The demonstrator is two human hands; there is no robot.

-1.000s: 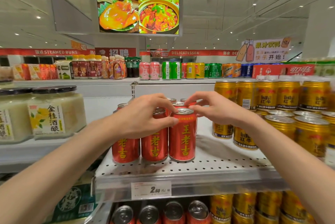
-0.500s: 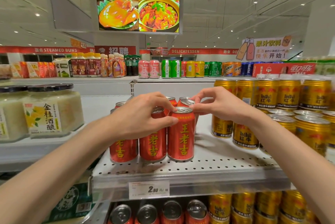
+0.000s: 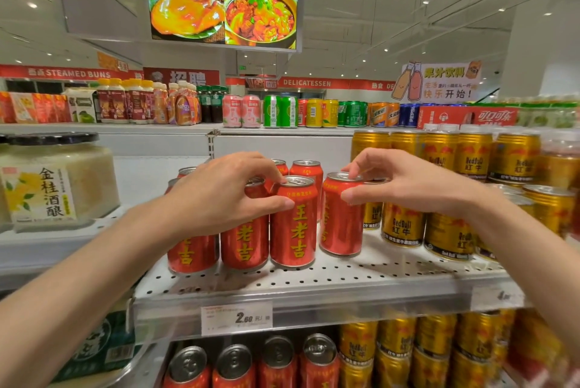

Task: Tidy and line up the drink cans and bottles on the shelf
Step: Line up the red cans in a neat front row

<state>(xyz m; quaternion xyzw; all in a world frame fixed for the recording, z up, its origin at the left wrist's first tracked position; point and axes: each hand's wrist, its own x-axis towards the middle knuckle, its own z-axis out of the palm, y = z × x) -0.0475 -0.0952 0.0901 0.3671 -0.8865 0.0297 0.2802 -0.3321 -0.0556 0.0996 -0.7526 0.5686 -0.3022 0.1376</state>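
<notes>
Red herbal-tea cans with yellow characters stand on the perforated white shelf (image 3: 314, 284). Three form a front row; my left hand (image 3: 226, 196) rests over them, thumb and fingertip on the rightmost one, the front red can (image 3: 293, 224). To its right, my right hand (image 3: 405, 183) grips another red can (image 3: 340, 221) by its rim and side; this can leans slightly and stands a little behind the row. More red cans (image 3: 306, 169) stand farther back, partly hidden by my hands.
Gold Red Bull cans (image 3: 445, 230) crowd the shelf's right side, close to the held can. A large jar (image 3: 56, 180) sits on the left shelf. A price tag (image 3: 237, 318) hangs on the shelf edge. Cans fill the lower shelf (image 3: 276, 362) and the far top shelf.
My right hand has drawn a red can from behind the row forward and to the right, setting it beside the front can. My left hand has stayed on the front row.
</notes>
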